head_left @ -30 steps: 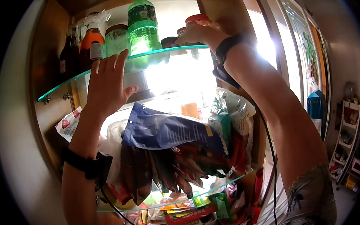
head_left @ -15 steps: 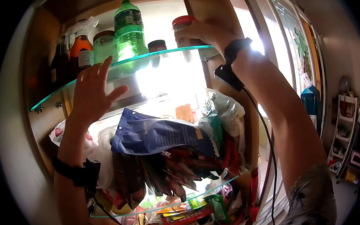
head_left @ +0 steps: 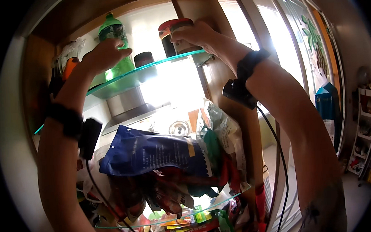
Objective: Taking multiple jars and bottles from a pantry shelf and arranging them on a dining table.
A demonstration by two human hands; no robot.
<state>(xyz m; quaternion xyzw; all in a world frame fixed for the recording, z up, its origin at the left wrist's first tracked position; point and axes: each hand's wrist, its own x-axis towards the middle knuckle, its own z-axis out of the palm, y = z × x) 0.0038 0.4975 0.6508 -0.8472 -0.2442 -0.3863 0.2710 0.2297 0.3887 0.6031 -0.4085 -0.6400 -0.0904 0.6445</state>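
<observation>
High in the cabinet, my right hand (head_left: 199,34) is wrapped round a jar with a dark lid (head_left: 180,37) at the right end of the upper glass shelf (head_left: 149,68). A red-lidded jar (head_left: 164,36) with dark contents stands directly to its left. My left hand (head_left: 104,56) is raised in front of a large green plastic bottle (head_left: 113,29), partly covering it; its thumb and fingers point right, apart, with nothing seen between them. A small dark-lidded jar (head_left: 143,59) sits between my two hands. Both wrists wear black straps with small boxes and cables.
Left of the green bottle, an orange bottle (head_left: 70,66) is mostly hidden by my left arm. Below, a blue pouch (head_left: 154,153) lies on packed bags, with a clear bag (head_left: 226,130) beside it. More colourful packets (head_left: 191,230) fill a lower level. A white rolling rack (head_left: 364,127) stands far right.
My left hand has moved up and right, to the front of the green bottle. My right hand now grips a dark-lidded jar, and the red-lidded jar shows to its left. The view has shifted.
</observation>
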